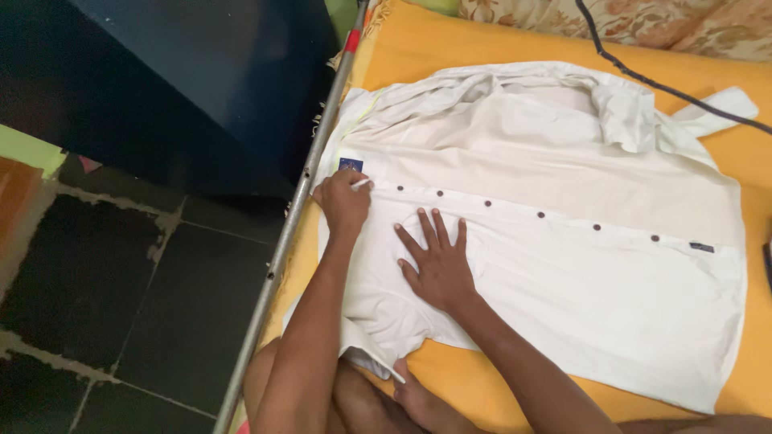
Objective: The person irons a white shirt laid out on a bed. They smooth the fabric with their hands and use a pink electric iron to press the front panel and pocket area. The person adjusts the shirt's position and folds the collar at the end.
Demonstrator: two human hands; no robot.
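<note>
White button-up shirt lies spread flat on an orange cloth, collar end twd the metal rail at the edge. Left hand sits at the collar, fingers closed, pinching the fabric nr a small blue label. Right hand rests flat just beside it, fingers open & splayed, pressing the shirt front below the row of dark buttons. Black cable crosses the top.
</note>
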